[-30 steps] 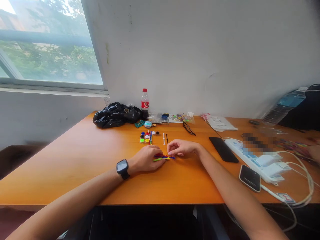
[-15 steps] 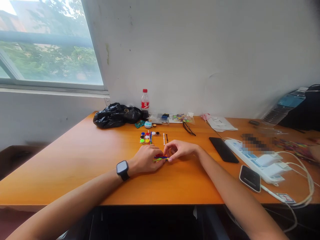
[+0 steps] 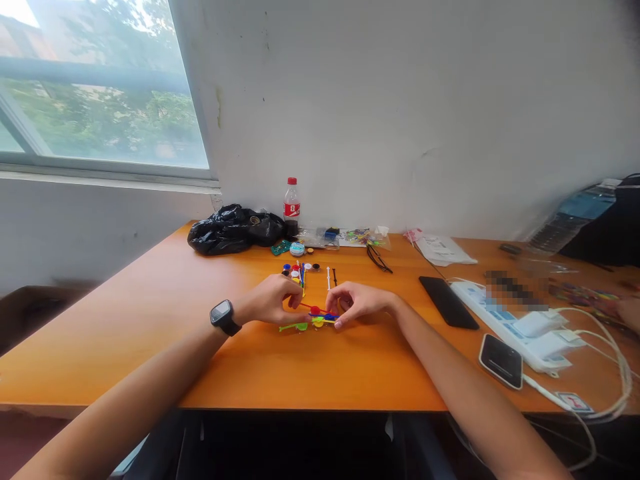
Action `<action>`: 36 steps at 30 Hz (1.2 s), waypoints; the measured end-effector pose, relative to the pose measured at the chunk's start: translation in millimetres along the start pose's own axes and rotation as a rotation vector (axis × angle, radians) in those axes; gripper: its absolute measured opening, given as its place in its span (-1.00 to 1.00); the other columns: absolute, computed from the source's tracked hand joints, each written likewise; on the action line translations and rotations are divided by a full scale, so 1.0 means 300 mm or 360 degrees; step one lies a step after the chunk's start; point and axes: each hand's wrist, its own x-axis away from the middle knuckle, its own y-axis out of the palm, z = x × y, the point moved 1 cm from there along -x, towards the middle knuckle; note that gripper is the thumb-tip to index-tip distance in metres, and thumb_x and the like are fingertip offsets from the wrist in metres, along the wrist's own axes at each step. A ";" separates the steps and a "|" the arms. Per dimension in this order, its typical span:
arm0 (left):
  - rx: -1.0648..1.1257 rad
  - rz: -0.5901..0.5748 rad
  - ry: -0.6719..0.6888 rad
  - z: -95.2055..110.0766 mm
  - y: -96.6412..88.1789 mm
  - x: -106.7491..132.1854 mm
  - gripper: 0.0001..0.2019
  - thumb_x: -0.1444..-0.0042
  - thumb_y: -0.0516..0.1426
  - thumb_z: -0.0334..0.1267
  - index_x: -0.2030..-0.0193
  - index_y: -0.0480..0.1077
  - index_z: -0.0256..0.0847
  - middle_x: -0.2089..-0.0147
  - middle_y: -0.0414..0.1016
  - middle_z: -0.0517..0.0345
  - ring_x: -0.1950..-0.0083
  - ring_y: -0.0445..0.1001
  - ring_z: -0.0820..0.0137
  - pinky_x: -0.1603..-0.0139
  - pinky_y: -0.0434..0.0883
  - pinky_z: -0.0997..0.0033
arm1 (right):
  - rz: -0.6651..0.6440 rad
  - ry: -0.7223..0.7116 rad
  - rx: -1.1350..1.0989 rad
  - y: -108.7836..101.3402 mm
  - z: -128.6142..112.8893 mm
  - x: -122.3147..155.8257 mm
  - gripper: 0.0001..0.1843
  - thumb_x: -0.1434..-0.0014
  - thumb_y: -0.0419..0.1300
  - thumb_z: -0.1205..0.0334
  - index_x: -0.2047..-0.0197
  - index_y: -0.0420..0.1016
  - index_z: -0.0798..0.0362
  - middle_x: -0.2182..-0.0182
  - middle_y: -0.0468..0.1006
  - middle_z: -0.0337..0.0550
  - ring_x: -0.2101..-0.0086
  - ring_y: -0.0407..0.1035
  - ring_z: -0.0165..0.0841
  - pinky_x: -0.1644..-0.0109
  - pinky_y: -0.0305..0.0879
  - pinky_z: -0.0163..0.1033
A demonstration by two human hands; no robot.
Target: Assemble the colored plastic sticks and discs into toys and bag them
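Several coloured plastic sticks with round caps lie close together on the table between my hands. Among them are a red cap (image 3: 315,311), a yellow cap (image 3: 319,322) and a green cap (image 3: 302,327) on a green stick. My left hand (image 3: 273,298) reaches over the left side of this group, thumb and curled fingers apart, thumb beside the sticks. At the right end, my right hand (image 3: 357,301) pinches the end of the yellow stick (image 3: 331,321). Its fingertips partly hide the blue piece and the red stick's end.
Behind my hands lie several round caps (image 3: 295,267), a white stick (image 3: 329,277) and a black stick (image 3: 335,277). A black bag (image 3: 235,230) and cola bottle (image 3: 292,207) stand farther back. Phones, a power strip (image 3: 500,323) and cables occupy the right; another person's hand (image 3: 627,312) is there.
My left hand has moved left and lifted off the group, and its fingers have parted. The coloured caps it covered now show. My right hand stays nearly in place.
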 end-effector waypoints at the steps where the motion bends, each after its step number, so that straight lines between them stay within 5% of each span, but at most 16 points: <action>1: 0.0012 -0.0067 -0.0042 -0.001 -0.005 0.000 -0.53 -0.10 0.37 0.12 0.51 0.39 -0.21 0.51 0.46 0.22 0.50 0.29 0.49 0.41 0.17 0.42 | -0.0001 0.0005 0.0000 0.001 0.001 -0.001 -0.36 0.12 0.62 -0.10 0.06 0.63 0.10 0.42 0.55 -0.30 0.42 0.34 -0.45 0.41 0.16 -0.36; 8: 0.0164 -0.0567 -0.0316 0.035 -0.032 0.001 -0.67 0.07 0.46 0.00 0.51 0.55 -0.21 0.49 0.56 0.23 0.53 0.33 0.52 0.49 0.15 0.45 | 0.0047 -0.0045 0.0020 0.008 -0.002 -0.002 -0.30 0.17 0.63 -0.12 0.05 0.64 0.09 0.41 0.53 -0.30 0.41 0.34 -0.44 0.39 0.16 -0.36; 16: 0.0525 -0.0747 -0.0354 -0.018 -0.029 0.002 -0.68 0.02 0.43 -0.04 0.55 0.57 -0.23 0.56 0.48 0.22 0.54 0.25 0.51 0.53 0.10 0.45 | 0.0062 -0.0094 0.0063 0.013 -0.013 0.000 -0.34 0.14 0.62 -0.12 0.06 0.64 0.09 0.43 0.49 -0.31 0.41 0.30 -0.44 0.37 0.15 -0.34; 21: 0.0762 -0.0931 -0.0460 -0.083 -0.079 0.023 -0.69 0.08 0.49 0.01 0.40 0.68 -0.22 0.47 0.63 0.11 0.50 0.44 0.43 0.52 0.23 0.49 | 0.0060 -0.0109 0.0051 0.014 -0.015 0.000 -0.33 0.14 0.62 -0.11 0.05 0.63 0.10 0.37 0.53 -0.27 0.37 0.34 -0.42 0.35 0.17 -0.34; 23: 0.0865 -0.0965 -0.0507 -0.119 -0.107 0.037 -0.70 0.02 0.47 0.01 0.33 0.71 -0.21 0.40 0.68 0.04 0.43 0.54 0.37 0.45 0.33 0.48 | 0.0058 -0.0109 0.0059 0.015 -0.016 0.000 -0.32 0.15 0.63 -0.11 0.05 0.63 0.10 0.35 0.54 -0.27 0.37 0.33 -0.43 0.36 0.15 -0.35; 28: 0.1043 -0.0715 -0.0584 -0.188 -0.149 0.057 -0.68 -0.08 0.42 0.01 0.33 0.68 -0.26 0.43 0.64 0.04 0.42 0.51 0.40 0.38 0.37 0.50 | 0.0056 -0.0076 0.0056 0.017 -0.018 0.001 -0.31 0.14 0.62 -0.12 0.02 0.64 0.09 0.36 0.53 -0.28 0.37 0.32 -0.43 0.37 0.13 -0.35; 36: 0.0998 -0.0749 -0.0687 -0.170 -0.120 0.048 -0.62 -0.25 0.28 0.06 0.27 0.67 -0.27 0.37 0.64 0.02 0.35 0.48 0.42 0.30 0.35 0.50 | 0.0040 -0.0094 0.0046 0.019 -0.022 0.000 -0.32 0.15 0.63 -0.10 0.03 0.64 0.08 0.35 0.51 -0.28 0.35 0.32 -0.42 0.35 0.15 -0.34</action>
